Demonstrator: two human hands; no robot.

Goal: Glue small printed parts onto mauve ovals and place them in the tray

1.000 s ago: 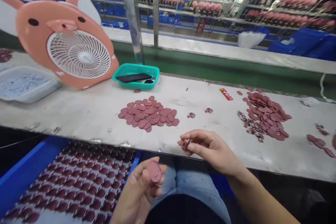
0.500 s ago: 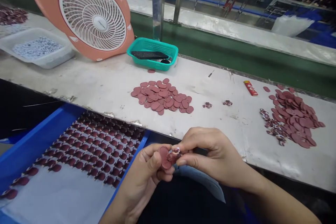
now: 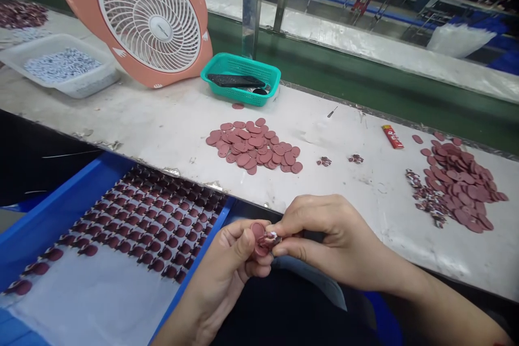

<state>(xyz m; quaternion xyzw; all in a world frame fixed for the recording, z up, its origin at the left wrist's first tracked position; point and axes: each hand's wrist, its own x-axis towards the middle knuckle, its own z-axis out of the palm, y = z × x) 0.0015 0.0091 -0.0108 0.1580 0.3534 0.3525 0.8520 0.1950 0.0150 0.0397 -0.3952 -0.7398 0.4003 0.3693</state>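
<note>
Between thumb and fingers, my left hand [image 3: 231,265] pinches a dull-red oval disc [image 3: 258,232]. My right hand [image 3: 324,238] grips a small brown-and-white figure piece [image 3: 271,238] by its right end, pressed against the disc's face. How the two parts join is hidden by the fingers. On the bench beyond lies a pile of the same red discs [image 3: 255,146]. Two more small figure pieces, one at the front [image 3: 324,161] and another [image 3: 356,158] to its right, lie near that pile.
A blue tray [image 3: 227,216] at lower left holds rows of disc-and-figure assemblies on a white sheet. Along the bench stand a pink fan [image 3: 162,27], a green basket [image 3: 243,98], a white tub [image 3: 81,86], a red packet [image 3: 392,137] and another disc pile [image 3: 466,184].
The view has shifted slightly, so bench things appear a little farther right. The disc and figure piece have turned slightly in my fingers; both hands keep their grip.
</note>
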